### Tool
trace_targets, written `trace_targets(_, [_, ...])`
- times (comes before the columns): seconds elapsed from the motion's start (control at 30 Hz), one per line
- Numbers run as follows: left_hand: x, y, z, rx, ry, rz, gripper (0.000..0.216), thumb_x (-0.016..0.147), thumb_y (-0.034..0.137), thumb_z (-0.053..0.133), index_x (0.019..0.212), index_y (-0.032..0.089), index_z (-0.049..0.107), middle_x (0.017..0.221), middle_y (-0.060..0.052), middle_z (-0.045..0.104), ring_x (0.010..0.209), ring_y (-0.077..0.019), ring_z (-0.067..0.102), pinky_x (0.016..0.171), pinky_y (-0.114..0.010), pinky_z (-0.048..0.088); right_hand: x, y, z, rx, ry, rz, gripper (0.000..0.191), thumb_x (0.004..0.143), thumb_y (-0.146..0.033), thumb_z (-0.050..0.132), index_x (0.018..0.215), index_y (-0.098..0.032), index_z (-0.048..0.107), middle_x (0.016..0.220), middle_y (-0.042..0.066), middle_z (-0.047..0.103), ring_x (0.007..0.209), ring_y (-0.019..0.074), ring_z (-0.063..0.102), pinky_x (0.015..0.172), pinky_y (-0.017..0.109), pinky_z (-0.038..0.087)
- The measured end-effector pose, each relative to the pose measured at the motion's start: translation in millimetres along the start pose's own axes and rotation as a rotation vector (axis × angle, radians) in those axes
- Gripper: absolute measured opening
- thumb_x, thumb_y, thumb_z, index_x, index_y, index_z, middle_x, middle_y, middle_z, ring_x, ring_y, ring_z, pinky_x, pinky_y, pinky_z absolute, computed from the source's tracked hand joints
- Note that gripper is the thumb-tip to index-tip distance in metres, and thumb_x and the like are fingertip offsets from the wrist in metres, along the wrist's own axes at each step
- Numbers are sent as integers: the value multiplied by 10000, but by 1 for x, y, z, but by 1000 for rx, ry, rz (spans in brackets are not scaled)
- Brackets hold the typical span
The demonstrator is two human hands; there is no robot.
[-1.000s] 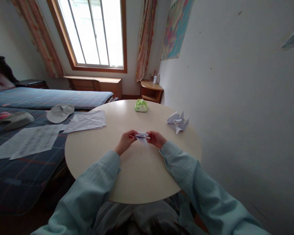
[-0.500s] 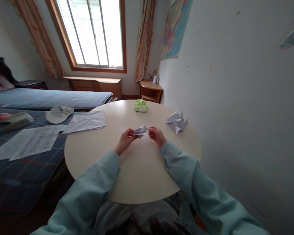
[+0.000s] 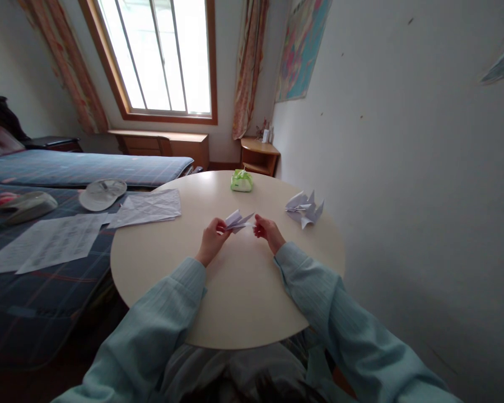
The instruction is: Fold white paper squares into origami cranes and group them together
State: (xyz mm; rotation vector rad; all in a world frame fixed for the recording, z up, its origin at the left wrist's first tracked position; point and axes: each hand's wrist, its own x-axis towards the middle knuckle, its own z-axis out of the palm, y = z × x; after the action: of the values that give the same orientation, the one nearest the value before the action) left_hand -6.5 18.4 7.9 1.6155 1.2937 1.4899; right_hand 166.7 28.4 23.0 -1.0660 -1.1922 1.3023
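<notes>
A small folded piece of white paper [image 3: 237,220] is held just above the round cream table [image 3: 227,291], near its middle. My left hand [image 3: 212,239] pinches its left end, fingers closed on it. My right hand [image 3: 267,230] pinches the right end, fingers curled. The paper's flaps point up and away from me. Both light blue sleeves reach in from the near edge.
Several folded white paper pieces [image 3: 304,208] lie at the table's right, a green packet [image 3: 241,181] at its far side, a crumpled sheet [image 3: 148,207] on its left edge. A bed [image 3: 37,235] with printed sheets [image 3: 50,242] and a white cap [image 3: 102,193] stands left. The wall is close on the right.
The folded paper has been lifted slightly and turned, its flaps now opening upward. Both hands moved a little away from me while keeping hold of it.
</notes>
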Motion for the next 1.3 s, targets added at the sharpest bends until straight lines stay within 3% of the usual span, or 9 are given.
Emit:
trace_targets(0.1, [-1, 2, -2, 55, 19, 30, 179, 578, 224, 643, 654, 182, 487, 605, 29, 539, 571, -112, 534, 508, -204, 375, -2, -2, 0, -49, -68, 6, 429, 594, -559, 571, 523, -139, 528, 464, -10, 508, 408, 58, 438, 414, 194, 319])
trace_targets(0.23, [-1, 0, -1, 66, 0, 30, 193, 589, 251, 642, 656, 181, 475, 636, 23, 545, 570, -115, 551, 488, -202, 370, -4, -3, 2, -108, -132, -25, 316, 558, -443, 651, 596, -135, 592, 499, -19, 547, 436, 55, 457, 434, 187, 319])
trace_targets(0.5, [4, -7, 0, -109, 2, -155, 355, 567, 366, 669, 695, 169, 404, 575, 29, 517, 541, -131, 571, 463, -218, 401, -3, 1, 4, -110, -103, -137, 247, 484, -296, 710, 651, -154, 596, 586, -24, 589, 535, 84, 507, 511, 216, 376])
trace_targets(0.6, [3, -5, 1, -179, -14, -198, 360, 566, 357, 672, 697, 164, 399, 573, 34, 515, 520, -119, 566, 449, -214, 409, -4, 2, 4, -224, -68, -260, 172, 532, -267, 684, 628, -160, 590, 597, -22, 580, 551, 88, 509, 539, 228, 397])
trace_targets(0.77, [1, 0, 1, -257, -24, -242, 284, 590, 257, 645, 688, 158, 397, 561, 47, 513, 496, -94, 553, 455, -199, 410, -8, 4, 3, -447, -44, -610, 36, 624, -193, 610, 600, -168, 599, 635, -5, 562, 576, 87, 504, 503, 206, 391])
trace_targets(0.87, [1, 3, 1, -274, -27, -271, 244, 590, 204, 624, 677, 156, 400, 540, 51, 510, 482, -88, 542, 455, -195, 403, -9, 5, 3, -528, -34, -763, 71, 650, -143, 573, 598, -174, 609, 659, 3, 562, 585, 84, 499, 506, 202, 399])
trace_targets(1.3, [-1, 12, -2, -414, -76, -500, 179, 568, 67, 539, 686, 144, 428, 492, 27, 539, 465, -81, 534, 534, -215, 427, -9, 5, -1, -917, 26, -1116, 149, 717, -109, 541, 642, -203, 629, 664, 16, 567, 654, 109, 500, 584, 221, 410])
